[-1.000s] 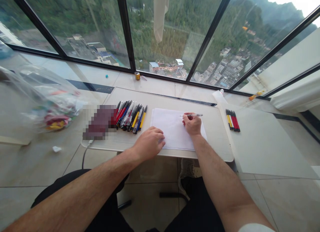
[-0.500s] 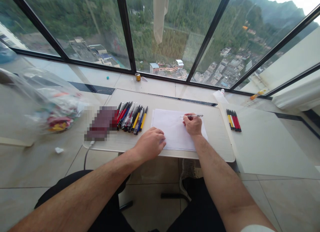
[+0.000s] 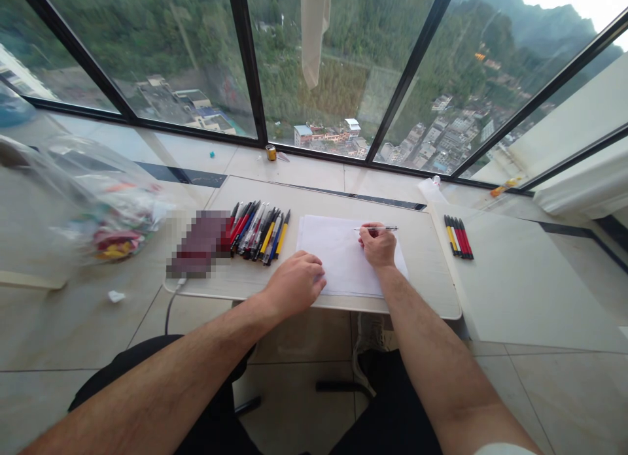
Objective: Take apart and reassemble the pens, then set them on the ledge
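Sheets of white paper [image 3: 338,259] lie stacked on a small pale table [image 3: 432,272]. My right hand [image 3: 379,247] rests over their right part, closed around a clear pen [image 3: 385,228] held almost level, its point to the left. At the paper's lower left corner lies my left hand [image 3: 297,277], palm down, its fingers loosely bent and holding nothing visible. Left of the paper, a row of pens [image 3: 258,233] in red, blue, yellow, black and clear lies close together. No writing can be made out on the top sheet.
A blurred-out dark red object [image 3: 199,242] with a cable [image 3: 169,308] lies at the table's left. Several yellow and red pens [image 3: 459,237] lie on a white board [image 3: 530,278] at right. A plastic bag [image 3: 118,206] sits left; a small can [image 3: 271,152] stands near the window.
Both hands and the pen stay in nearly the same place. The whole view shifts very slightly.
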